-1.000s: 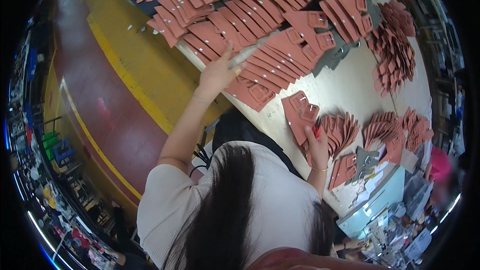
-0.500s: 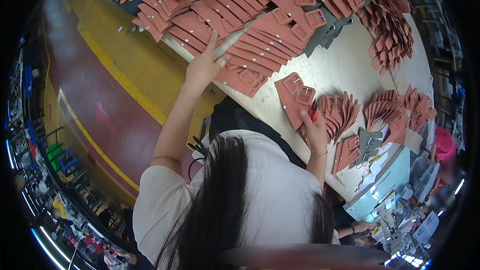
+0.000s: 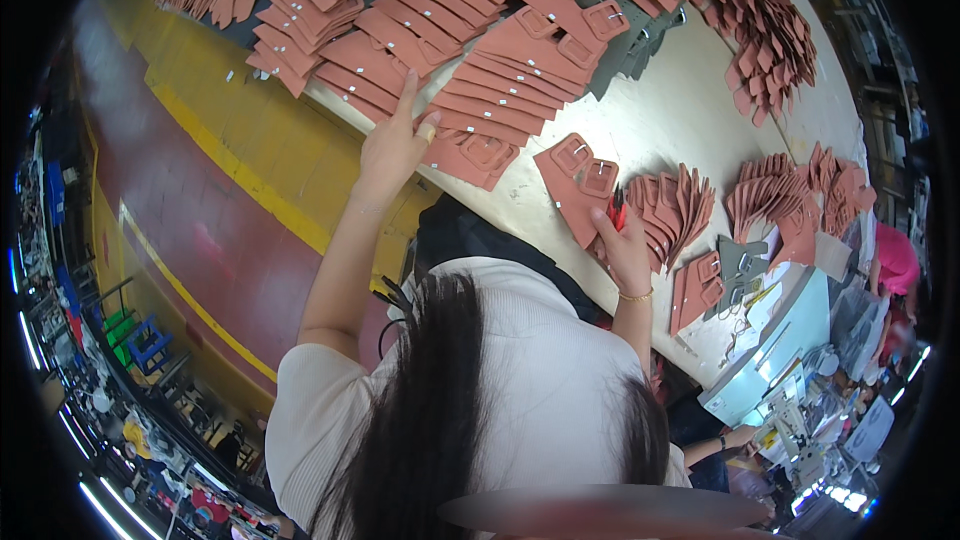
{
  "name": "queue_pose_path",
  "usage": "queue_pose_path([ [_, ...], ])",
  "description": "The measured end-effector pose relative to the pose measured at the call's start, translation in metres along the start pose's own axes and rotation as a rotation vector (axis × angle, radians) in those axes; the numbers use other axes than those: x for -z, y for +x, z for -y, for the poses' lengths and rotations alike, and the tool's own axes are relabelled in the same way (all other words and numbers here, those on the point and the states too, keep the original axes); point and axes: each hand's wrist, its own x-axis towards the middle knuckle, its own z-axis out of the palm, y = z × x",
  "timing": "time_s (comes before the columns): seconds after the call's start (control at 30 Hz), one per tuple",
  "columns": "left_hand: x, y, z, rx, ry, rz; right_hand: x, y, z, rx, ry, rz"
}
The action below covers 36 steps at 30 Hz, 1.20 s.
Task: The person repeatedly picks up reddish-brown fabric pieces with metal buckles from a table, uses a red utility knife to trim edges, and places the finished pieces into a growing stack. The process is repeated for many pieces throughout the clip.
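My left hand (image 3: 395, 145) lies at the table's left edge with its index finger stretched out and its fingers apart. It touches the edge of a fanned row of terracotta-coloured strap pieces (image 3: 500, 95) marked with small white stickers. Beside it lies a piece with a covered buckle (image 3: 484, 152). My right hand (image 3: 628, 258) is closed round a small red tool with a dark tip (image 3: 618, 208); its kind is unclear. Under that hand's thumb side lies a terracotta piece with two covered buckles (image 3: 566, 185), its lower end partly hidden by the hand.
More terracotta pieces in fanned bundles (image 3: 668, 215) lie right of my right hand, with dark green pieces (image 3: 740, 265) near them. A large bundle (image 3: 765, 30) lies at the far right. A sewing machine (image 3: 790, 440) and another person's hand (image 3: 740, 436) are at lower right.
The table and its pieces have shifted slightly up and left in the picture. Both hands stay in nearly the same places against the pieces; the red tool remains in my right hand.
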Motion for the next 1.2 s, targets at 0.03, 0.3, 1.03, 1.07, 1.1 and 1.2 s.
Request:
queue_pose_path([
  [0.03,0.001,-0.001,-0.003,0.006,-0.002,0.003,0.000,0.000,0.001,0.004,-0.004,0.001],
  [0.3,-0.001,-0.011,-0.029,-0.115,0.122,-0.163,0.000,0.002,-0.001,0.002,-0.035,-0.001],
  [1.03,-0.038,0.018,-0.067,-0.590,0.207,-0.198,0.004,0.002,0.001,-0.022,-0.046,0.000],
  [1.07,-0.038,0.019,-0.068,-0.588,0.213,-0.191,0.004,0.002,0.001,-0.021,-0.045,0.001],
  [1.1,-0.039,0.021,-0.068,-0.587,0.213,-0.187,0.005,0.002,0.002,-0.020,-0.044,0.002],
  [1.2,-0.039,0.021,-0.068,-0.584,0.236,-0.165,0.004,0.002,0.003,-0.037,-0.049,0.002],
])
